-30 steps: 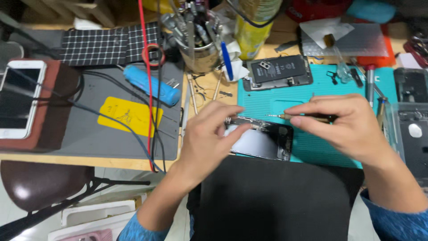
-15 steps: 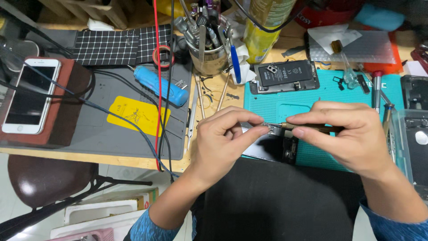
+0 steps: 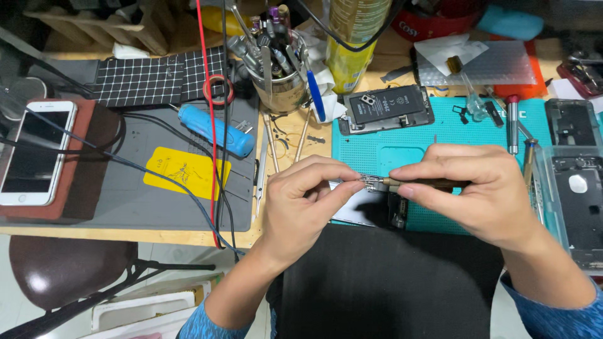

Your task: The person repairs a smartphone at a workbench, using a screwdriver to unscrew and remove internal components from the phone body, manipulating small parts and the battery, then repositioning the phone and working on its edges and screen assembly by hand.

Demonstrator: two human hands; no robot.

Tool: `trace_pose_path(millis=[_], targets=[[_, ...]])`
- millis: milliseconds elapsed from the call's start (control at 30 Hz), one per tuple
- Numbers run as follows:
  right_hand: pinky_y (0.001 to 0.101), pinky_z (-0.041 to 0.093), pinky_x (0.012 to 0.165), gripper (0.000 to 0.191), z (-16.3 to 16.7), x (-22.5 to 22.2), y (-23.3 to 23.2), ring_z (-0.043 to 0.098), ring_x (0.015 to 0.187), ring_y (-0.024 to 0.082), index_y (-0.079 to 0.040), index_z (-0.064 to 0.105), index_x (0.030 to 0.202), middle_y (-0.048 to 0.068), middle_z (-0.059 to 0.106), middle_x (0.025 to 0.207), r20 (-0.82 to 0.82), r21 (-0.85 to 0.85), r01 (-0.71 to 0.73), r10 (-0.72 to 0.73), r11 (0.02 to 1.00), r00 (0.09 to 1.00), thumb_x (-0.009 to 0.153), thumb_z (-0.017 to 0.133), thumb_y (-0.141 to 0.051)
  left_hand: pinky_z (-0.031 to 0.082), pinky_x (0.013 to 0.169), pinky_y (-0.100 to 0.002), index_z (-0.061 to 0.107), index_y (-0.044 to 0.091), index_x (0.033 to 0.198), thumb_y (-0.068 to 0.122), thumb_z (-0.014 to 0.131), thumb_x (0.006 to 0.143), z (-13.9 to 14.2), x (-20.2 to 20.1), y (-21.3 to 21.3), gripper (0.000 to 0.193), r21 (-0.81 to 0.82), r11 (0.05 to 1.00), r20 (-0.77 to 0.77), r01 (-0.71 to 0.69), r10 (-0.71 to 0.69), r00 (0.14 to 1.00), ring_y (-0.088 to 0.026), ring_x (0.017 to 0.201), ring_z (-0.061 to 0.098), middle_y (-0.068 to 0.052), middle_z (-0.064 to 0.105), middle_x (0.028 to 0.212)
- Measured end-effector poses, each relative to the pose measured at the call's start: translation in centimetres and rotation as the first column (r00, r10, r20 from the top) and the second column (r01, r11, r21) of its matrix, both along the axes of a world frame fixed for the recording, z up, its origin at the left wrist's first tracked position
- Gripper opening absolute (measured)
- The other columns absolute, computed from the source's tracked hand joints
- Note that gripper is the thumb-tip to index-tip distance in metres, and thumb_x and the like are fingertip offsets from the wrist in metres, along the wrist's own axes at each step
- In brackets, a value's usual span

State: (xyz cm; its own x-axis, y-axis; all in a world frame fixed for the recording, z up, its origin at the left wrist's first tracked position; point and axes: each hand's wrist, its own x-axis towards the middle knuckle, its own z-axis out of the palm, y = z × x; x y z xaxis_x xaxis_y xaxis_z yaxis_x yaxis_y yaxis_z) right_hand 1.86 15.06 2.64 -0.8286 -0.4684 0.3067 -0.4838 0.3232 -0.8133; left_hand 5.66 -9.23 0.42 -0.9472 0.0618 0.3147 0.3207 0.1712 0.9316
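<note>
At the near edge of the bench, over the teal mat point(image 3: 402, 150), both hands meet just above an opened phone point(image 3: 370, 210). Left hand point(image 3: 301, 207) pinches a small metal part point(image 3: 367, 183) between thumb and forefinger; the other fingers curl under. Right hand point(image 3: 483, 194) is closed around a thin dark tool point(image 3: 421, 183), held level, its tip touching the metal part. The opened phone lies flat on the mat's near left corner, mostly hidden under the hands.

Against half a second ago: hands sit a little nearer and lower in view, fingertips closer together; the tool stays level and the pinch is the same. A second ago the left hand was spread lower over the phone, with the tool tip off to its right; now the tip meets the part at the fingertips. The view has also shifted slightly.

Far on the mat: a second phone body with a black battery point(image 3: 386, 107). Far centre: a cup of tools point(image 3: 276, 81). Left: a grey mat point(image 3: 125, 207) with a yellow card point(image 3: 185, 172) and a blue screwdriver handle point(image 3: 217, 130), a red cable point(image 3: 210, 125) running across. Far left: a white phone point(image 3: 34, 150) on a brown block. Right edge: a clear tray point(image 3: 575, 188) of phone frames.
</note>
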Motion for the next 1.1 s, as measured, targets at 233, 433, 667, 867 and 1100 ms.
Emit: trace_pose_path(millis=[233,433,667,867,1100], targets=[[0.0236,0.038,0.048,0.026,0.11,0.26,0.1,0.056,0.056,0.008,-0.002,0.08,0.103,0.003,0.067,0.067,0.008,-0.01,0.004,-0.004,1.0,1.0,0.076,0.081,-0.001,0.037,0.053,-0.018,0.078,0.004,0.098,0.004,0.08,0.089,-0.1,0.13,0.04,0.01,0.009,1.0,0.0,0.018,-0.018,1.0,0.0,0.064,0.051,-0.002,0.075,0.095],[0.0233,0.039,0.048,0.025,0.23,0.23,0.01,0.056,0.056,0.008,-0.002,0.08,0.102,0.003,0.066,0.067,-0.017,0.0,-0.008,0.008,1.0,1.0,0.077,0.081,-0.001,0.039,0.053,-0.017,0.078,0.003,0.098,0.004,0.08,0.088,-0.25,0.11,0.02,0.01,-0.006,1.0,-0.004,0.018,-0.018,1.0,0.0,0.063,0.053,-0.002,0.075,0.095],[0.0234,0.039,0.048,0.024,0.44,0.24,-0.04,0.056,0.056,0.008,-0.003,0.08,0.102,0.003,0.066,0.067,-0.011,0.011,-0.004,0.004,1.0,1.0,0.077,0.081,-0.002,0.041,0.053,-0.018,0.079,0.004,0.099,0.003,0.079,0.089,-0.24,0.11,0.05,0.01,-0.027,0.999,-0.024,0.021,-0.022,0.999,0.0,0.064,0.055,-0.002,0.076,0.095],[0.0239,0.038,0.047,0.024,0.46,0.23,-0.1,0.054,0.055,0.008,-0.004,0.081,0.101,0.002,0.065,0.065,-0.001,0.023,0.008,-0.008,1.0,1.0,0.077,0.082,-0.003,0.04,0.052,-0.018,0.079,0.004,0.099,0.004,0.079,0.089,-0.15,0.16,0.04,0.01,-0.043,0.999,-0.033,0.014,-0.015,0.999,0.0,0.062,0.054,-0.002,0.076,0.095],[0.024,0.038,0.047,0.025,0.53,0.22,-0.28,0.056,0.054,0.007,-0.005,0.081,0.102,0.001,0.066,0.065,-0.006,0.053,0.017,-0.017,0.998,1.0,0.077,0.081,-0.005,0.04,0.052,-0.018,0.079,0.005,0.101,0.005,0.08,0.088,0.1,0.03,-0.11,0.012,-0.075,0.997,-0.016,0.015,-0.016,1.0,-0.001,0.06,0.054,-0.003,0.077,0.098]])
